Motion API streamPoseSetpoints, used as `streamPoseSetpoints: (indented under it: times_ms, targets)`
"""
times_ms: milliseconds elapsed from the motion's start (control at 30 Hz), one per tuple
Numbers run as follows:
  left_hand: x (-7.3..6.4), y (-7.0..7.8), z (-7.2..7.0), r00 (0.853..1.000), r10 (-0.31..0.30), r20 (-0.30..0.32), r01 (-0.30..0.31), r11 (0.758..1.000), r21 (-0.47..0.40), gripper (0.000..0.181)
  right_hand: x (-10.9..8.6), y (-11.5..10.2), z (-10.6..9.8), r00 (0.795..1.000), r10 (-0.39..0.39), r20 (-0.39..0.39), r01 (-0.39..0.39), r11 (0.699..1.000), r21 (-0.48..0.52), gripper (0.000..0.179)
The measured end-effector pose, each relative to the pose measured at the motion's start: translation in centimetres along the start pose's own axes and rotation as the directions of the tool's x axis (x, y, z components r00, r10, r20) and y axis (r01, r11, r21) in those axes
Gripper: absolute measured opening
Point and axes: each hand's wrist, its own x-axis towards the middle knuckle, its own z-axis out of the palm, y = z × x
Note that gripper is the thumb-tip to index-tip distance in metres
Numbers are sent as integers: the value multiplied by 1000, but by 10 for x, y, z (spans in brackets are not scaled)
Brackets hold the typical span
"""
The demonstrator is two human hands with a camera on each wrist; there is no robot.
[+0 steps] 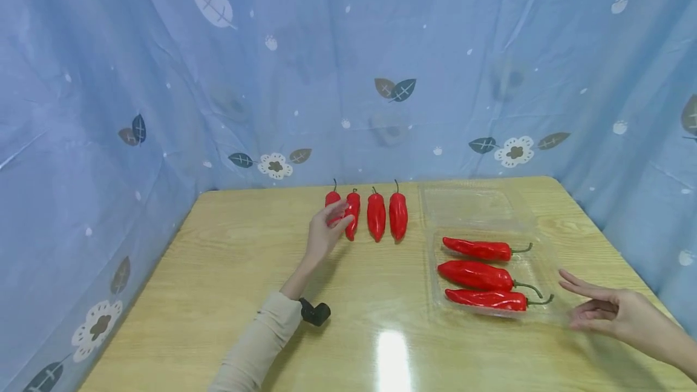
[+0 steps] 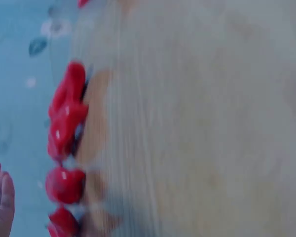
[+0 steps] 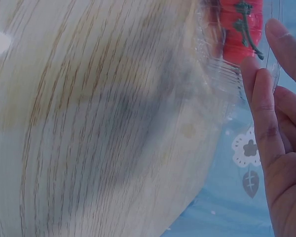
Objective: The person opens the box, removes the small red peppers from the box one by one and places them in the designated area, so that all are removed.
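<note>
Several red chilli peppers (image 1: 376,216) with dark green stems lie side by side in a row near the back of the wooden table. My left hand (image 1: 323,231) is over the left end of that row, overlapping the leftmost pepper (image 1: 332,198), with fingers extended and nothing held. In the left wrist view, only its fingers (image 2: 7,195) show at the lower left, beside blurred red peppers (image 2: 65,185). A clear plastic box (image 1: 432,283) with its lid folded back holds three more peppers (image 1: 474,274). My right hand (image 1: 626,316) hovers by the box's right side, fingers loosely extended and empty.
The box's open transparent lid (image 1: 468,204) lies flat behind it. A black wrist camera (image 1: 316,312) sticks out from the left sleeve (image 1: 261,343). Blue patterned cloth (image 1: 337,65) hangs along the back and both sides of the table (image 1: 229,283).
</note>
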Motion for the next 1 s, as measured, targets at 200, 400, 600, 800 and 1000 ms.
streamPoseSetpoints:
  times_ms: [200, 400, 600, 800, 1000]
  targets:
    - [-39, 43, 20, 985, 39, 170, -27, 997, -72, 39, -5, 1, -2, 1000, -18, -21, 16, 998, -64, 90]
    - [-63, 40, 56, 914, 107, 391, -41, 984, -173, 40, -10, 2, -2, 1000, -10, -18, 9, 999, -32, 87]
    - [-69, 34, 81, 835, 182, 520, -95, 977, -191, 41, -9, 3, 0, 1000, -9, -24, 8, 999, -35, 86]
    - [-65, 34, 96, 775, 248, 582, -196, 969, -152, 39, -5, 2, 2, 999, 32, -29, -34, 998, -60, 85]
    - [-58, 41, 112, 698, 253, 670, -219, 966, -136, 43, -2, -2, 3, 999, 32, -23, -33, 998, -46, 83]
